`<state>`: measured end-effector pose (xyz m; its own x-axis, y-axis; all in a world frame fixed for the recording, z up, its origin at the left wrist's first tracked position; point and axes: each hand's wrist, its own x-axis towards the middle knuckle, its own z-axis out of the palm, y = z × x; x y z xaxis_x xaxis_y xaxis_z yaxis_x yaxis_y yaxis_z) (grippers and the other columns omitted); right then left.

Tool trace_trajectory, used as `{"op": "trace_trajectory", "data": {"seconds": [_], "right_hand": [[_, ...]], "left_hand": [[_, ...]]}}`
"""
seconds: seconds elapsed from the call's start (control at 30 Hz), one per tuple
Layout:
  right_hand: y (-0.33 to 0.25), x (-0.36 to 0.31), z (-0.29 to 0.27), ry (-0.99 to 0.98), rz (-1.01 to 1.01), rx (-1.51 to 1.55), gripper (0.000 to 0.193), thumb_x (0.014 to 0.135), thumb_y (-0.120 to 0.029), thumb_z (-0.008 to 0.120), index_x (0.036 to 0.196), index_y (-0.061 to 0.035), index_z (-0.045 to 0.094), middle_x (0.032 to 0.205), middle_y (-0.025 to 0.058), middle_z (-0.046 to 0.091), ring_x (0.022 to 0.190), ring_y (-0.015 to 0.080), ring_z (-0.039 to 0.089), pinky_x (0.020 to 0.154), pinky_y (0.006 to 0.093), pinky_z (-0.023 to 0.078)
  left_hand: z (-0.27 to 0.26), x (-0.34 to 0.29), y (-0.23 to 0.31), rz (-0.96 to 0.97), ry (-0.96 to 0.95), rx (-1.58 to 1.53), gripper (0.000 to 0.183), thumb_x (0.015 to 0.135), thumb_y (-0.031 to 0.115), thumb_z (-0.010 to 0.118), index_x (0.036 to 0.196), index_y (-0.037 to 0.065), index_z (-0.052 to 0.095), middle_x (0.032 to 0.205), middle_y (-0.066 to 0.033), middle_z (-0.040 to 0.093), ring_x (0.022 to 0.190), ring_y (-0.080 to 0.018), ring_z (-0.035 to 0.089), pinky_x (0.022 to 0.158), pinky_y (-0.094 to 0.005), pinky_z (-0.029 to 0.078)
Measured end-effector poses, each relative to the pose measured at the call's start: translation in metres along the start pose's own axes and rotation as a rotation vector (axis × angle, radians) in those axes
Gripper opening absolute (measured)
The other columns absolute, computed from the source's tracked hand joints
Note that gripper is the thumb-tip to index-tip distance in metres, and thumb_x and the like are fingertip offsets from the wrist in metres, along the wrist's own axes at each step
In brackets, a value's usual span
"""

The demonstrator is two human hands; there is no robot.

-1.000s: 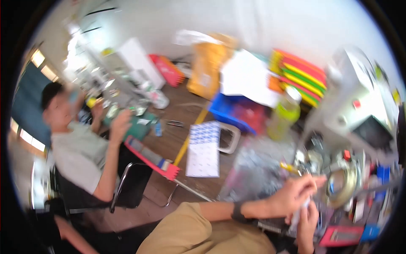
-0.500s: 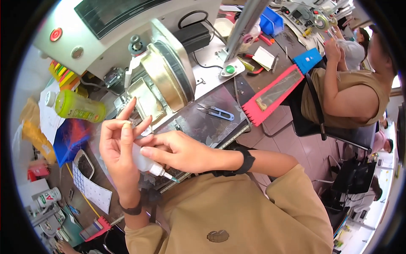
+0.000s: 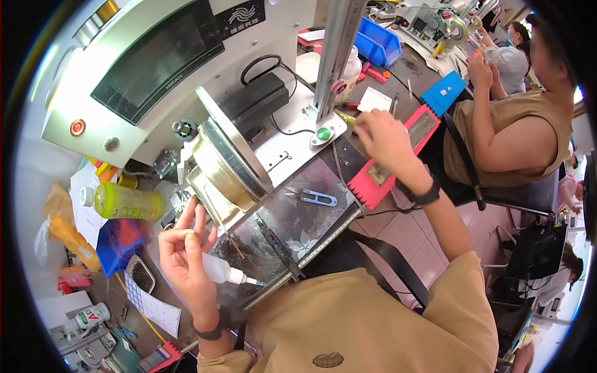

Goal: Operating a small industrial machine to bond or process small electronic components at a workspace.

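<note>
My left hand [image 3: 189, 264] is closed around a white plastic squeeze bottle [image 3: 217, 270], whose thin nozzle points to the right. Its thumb and index fingertip meet; anything tiny between them is too small to tell. My right hand [image 3: 390, 146] is held out to the right, over the pink toothed tray [image 3: 368, 193] and near a green push button [image 3: 323, 133]. The right fingers are loosely bent, with nothing visible in them. Ahead of my left hand stands a machine with a round, brass-coloured drum [image 3: 227, 165]. Blue-handled thread snips [image 3: 314, 197] lie on the bench.
A metal post [image 3: 336, 62] rises behind the button plate. Left of the machine lie a green drink bottle [image 3: 127, 201] and a blue bin [image 3: 118, 245]. A black strip [image 3: 277, 242] lies across the bench front. A co-worker [image 3: 516, 137] sits close on the right.
My right hand has left the squeeze bottle and swung out to the far right. My left hand keeps the bottle. The view has shifted, showing more of the machine's screen.
</note>
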<state>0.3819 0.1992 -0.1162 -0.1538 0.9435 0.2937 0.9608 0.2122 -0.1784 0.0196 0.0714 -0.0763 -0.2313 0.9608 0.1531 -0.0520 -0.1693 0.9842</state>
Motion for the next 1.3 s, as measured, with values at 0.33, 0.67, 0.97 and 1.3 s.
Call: {"op": "trace_trajectory", "data": {"seconds": [0.33, 0.67, 0.97, 1.3], "right_hand": [[0.015, 0.046, 0.033, -0.150, -0.026, -0.154, 0.024, 0.086, -0.029, 0.068, 0.096, -0.0079, 0.062, 0.102, 0.0103, 0.061, 0.105, 0.0309, 0.057, 0.084, 0.0441, 0.051], [0.024, 0.013, -0.033, -0.181, -0.004, -0.057, 0.029, 0.090, -0.023, 0.065, 0.107, -0.0006, 0.056, 0.095, 0.0190, 0.063, 0.094, 0.0385, 0.062, 0.078, 0.0467, 0.053], [0.030, -0.086, -0.133, -0.370, 0.186, 0.405, 0.024, 0.097, -0.011, 0.054, 0.118, -0.0005, 0.052, 0.091, 0.0191, 0.068, 0.085, 0.0355, 0.066, 0.073, 0.0418, 0.050], [0.026, -0.141, -0.143, -0.289, 0.226, 0.733, 0.025, 0.082, -0.022, 0.069, 0.089, -0.0046, 0.053, 0.072, 0.0013, 0.045, 0.065, 0.0078, 0.041, 0.056, 0.0253, 0.034]], "left_hand": [[0.011, -0.002, 0.000, 0.014, 0.090, 0.007, 0.007, 0.102, 0.010, 0.047, 0.101, 0.004, 0.044, 0.145, -0.0286, 0.043, 0.132, -0.0342, 0.049, 0.093, -0.0395, 0.055], [0.011, -0.008, -0.006, 0.022, 0.083, 0.035, 0.006, 0.102, 0.010, 0.047, 0.101, 0.005, 0.045, 0.146, -0.0279, 0.043, 0.133, -0.0336, 0.048, 0.094, -0.0381, 0.054], [0.009, -0.005, -0.010, 0.021, 0.106, 0.016, 0.006, 0.103, 0.010, 0.045, 0.098, 0.006, 0.044, 0.148, -0.0261, 0.041, 0.136, -0.0321, 0.046, 0.098, -0.0380, 0.051], [0.015, -0.010, -0.008, 0.038, 0.108, -0.029, 0.007, 0.104, 0.011, 0.045, 0.101, 0.004, 0.045, 0.152, -0.0260, 0.036, 0.141, -0.0328, 0.040, 0.103, -0.0415, 0.047]]}}
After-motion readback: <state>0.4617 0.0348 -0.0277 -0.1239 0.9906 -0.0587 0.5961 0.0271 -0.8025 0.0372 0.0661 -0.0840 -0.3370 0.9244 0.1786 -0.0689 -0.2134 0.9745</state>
